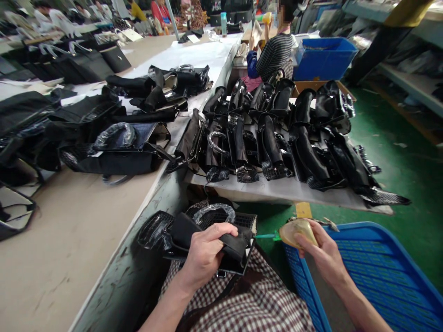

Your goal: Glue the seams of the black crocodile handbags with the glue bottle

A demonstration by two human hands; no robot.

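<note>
A black handbag (187, 230) with plastic-wrapped handles lies across my lap, over a checked apron (256, 295). My left hand (207, 246) is closed on the bag's dark upper flap, near its right end. In my right hand (320, 246) is a yellowish squeeze bottle (298, 232), held on its side. Its thin green nozzle (266, 236) points left, with the tip at the right edge of the bag. Whether anything comes out of the tip is too small to see.
Rows of black handbags (273, 143) stand on a low table ahead. More bags (114, 143) lie on the long bench (69, 221) at left. A blue plastic basket (377, 258) is at my right. Beyond are a blue bin (325, 57) and a seated person (275, 55).
</note>
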